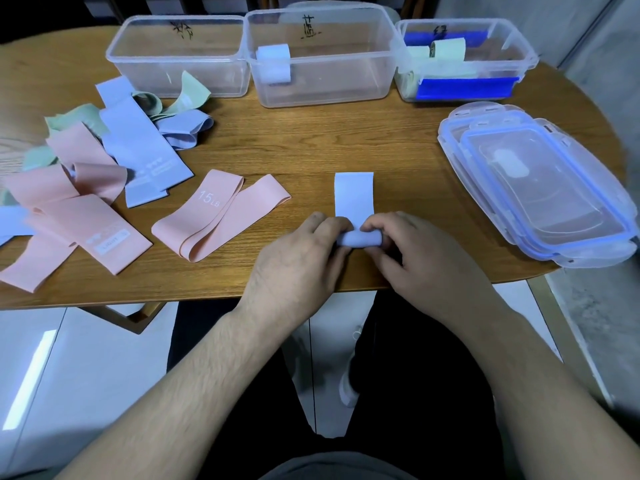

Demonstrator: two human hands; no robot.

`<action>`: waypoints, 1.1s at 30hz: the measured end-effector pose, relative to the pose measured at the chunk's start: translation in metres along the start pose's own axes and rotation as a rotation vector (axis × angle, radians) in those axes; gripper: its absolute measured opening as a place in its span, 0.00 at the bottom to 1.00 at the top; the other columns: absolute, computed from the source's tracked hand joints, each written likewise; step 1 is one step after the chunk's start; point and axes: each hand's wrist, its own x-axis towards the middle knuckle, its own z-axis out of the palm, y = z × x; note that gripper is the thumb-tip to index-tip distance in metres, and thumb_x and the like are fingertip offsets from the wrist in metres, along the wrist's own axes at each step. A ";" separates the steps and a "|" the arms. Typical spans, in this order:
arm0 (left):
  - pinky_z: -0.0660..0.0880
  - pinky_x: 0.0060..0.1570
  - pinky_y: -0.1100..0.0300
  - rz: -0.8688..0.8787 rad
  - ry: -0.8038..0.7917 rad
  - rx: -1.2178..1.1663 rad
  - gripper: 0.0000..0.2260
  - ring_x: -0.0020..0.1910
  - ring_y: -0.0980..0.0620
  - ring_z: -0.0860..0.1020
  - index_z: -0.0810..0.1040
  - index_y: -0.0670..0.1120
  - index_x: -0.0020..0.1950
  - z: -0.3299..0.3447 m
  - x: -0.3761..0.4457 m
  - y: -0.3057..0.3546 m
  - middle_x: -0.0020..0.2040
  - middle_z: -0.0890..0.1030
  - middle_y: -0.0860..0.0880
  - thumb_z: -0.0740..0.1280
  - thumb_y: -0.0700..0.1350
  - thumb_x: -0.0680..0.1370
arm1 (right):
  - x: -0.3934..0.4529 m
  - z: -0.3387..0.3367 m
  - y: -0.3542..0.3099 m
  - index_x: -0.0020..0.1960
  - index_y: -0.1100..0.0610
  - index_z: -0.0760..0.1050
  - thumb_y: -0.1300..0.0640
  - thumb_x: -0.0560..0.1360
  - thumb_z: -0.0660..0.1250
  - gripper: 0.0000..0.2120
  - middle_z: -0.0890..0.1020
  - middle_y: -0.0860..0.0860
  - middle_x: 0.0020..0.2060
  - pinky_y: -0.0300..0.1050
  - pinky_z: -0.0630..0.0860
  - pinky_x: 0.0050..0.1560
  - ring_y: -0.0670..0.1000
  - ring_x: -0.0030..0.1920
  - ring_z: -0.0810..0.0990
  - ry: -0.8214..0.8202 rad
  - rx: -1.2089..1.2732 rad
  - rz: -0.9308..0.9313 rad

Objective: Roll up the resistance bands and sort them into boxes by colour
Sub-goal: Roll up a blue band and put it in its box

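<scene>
Both grips [358, 237] on blue band [354, 194]

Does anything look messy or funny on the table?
Yes. The unrolled bands lie in a tangled heap on the left, pink, blue and green mixed and overlapping. The stacked lids on the right sit askew, edges not lined up.

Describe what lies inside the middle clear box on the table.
The middle clear box holds one rolled pale blue band against its left wall. The rest of its floor looks bare through the plastic. Nothing there looks covered.
</scene>
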 end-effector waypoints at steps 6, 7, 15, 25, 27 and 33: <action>0.72 0.30 0.55 0.004 -0.026 -0.018 0.12 0.41 0.47 0.80 0.75 0.54 0.61 -0.005 -0.019 0.005 0.50 0.77 0.54 0.60 0.55 0.81 | -0.021 0.005 -0.002 0.59 0.52 0.75 0.57 0.78 0.68 0.10 0.77 0.45 0.46 0.45 0.71 0.43 0.49 0.46 0.75 0.048 -0.014 -0.054; 0.72 0.30 0.55 0.006 -0.028 -0.016 0.12 0.41 0.48 0.80 0.75 0.54 0.61 -0.006 -0.022 0.005 0.50 0.77 0.54 0.59 0.55 0.81 | -0.024 0.005 -0.003 0.59 0.52 0.75 0.57 0.78 0.68 0.10 0.78 0.45 0.47 0.45 0.71 0.43 0.49 0.46 0.76 0.052 -0.016 -0.064; 0.71 0.31 0.58 -0.011 -0.035 -0.019 0.14 0.40 0.51 0.80 0.76 0.55 0.63 -0.006 -0.030 0.008 0.51 0.78 0.56 0.59 0.55 0.80 | -0.033 0.010 -0.005 0.60 0.53 0.76 0.54 0.79 0.66 0.10 0.78 0.46 0.46 0.48 0.73 0.44 0.51 0.47 0.78 0.065 -0.003 -0.052; 0.67 0.30 0.61 -0.022 -0.042 -0.001 0.12 0.38 0.50 0.79 0.75 0.54 0.62 -0.007 -0.028 0.008 0.51 0.77 0.56 0.60 0.53 0.80 | -0.030 0.007 -0.007 0.62 0.50 0.74 0.53 0.78 0.66 0.13 0.78 0.44 0.46 0.50 0.76 0.43 0.49 0.47 0.77 0.049 0.023 -0.027; 0.67 0.30 0.61 -0.029 -0.043 0.002 0.13 0.39 0.50 0.79 0.75 0.54 0.62 -0.007 -0.028 0.008 0.52 0.77 0.56 0.59 0.53 0.80 | -0.032 0.006 -0.008 0.63 0.49 0.72 0.54 0.77 0.68 0.16 0.79 0.45 0.49 0.50 0.77 0.42 0.49 0.48 0.77 0.049 0.012 -0.026; 0.67 0.29 0.62 -0.040 -0.039 -0.001 0.13 0.40 0.51 0.79 0.74 0.55 0.62 -0.007 -0.026 0.009 0.53 0.78 0.57 0.58 0.54 0.80 | -0.031 0.006 -0.008 0.60 0.49 0.74 0.55 0.77 0.68 0.12 0.78 0.44 0.48 0.49 0.76 0.42 0.49 0.47 0.77 0.064 -0.004 -0.027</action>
